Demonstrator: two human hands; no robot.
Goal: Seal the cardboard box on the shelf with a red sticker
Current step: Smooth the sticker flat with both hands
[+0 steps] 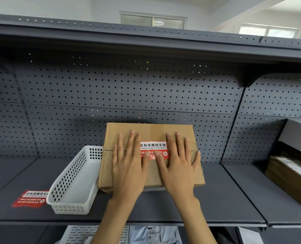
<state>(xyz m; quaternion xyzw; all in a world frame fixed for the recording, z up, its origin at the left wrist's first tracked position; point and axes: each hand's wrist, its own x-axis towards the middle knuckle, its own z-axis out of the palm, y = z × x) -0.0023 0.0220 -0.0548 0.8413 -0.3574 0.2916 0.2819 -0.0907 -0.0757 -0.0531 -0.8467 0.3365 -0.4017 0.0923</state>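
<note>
I see the cardboard box lying flat on the dark grey shelf, pushed back toward the pegboard wall with its top facing me. A red sticker with a white band of black characters sits across the seam where the two top flaps meet, roughly in the middle of the lid. My left hand lies palm down on the left half of the lid, fingers spread and flat, gripping nothing; its thumb reaches onto the lower left part of the sticker. My right hand lies the same way on the right half, open and flat, with its thumb pressing on the lower middle of the sticker, so the two thumb tips nearly meet there. Just beside the box on its left, touching or almost touching its side, stands a white plastic basket with a perforated wall, and it looks empty from where I watch. Further left, partly hidden behind the basket's near corner, another red sticker sheet lies flat on the shelf. At the far right edge, in the neighbouring bay, I make out more brown boxes bearing white labels, well apart from the one under my hands.
</note>
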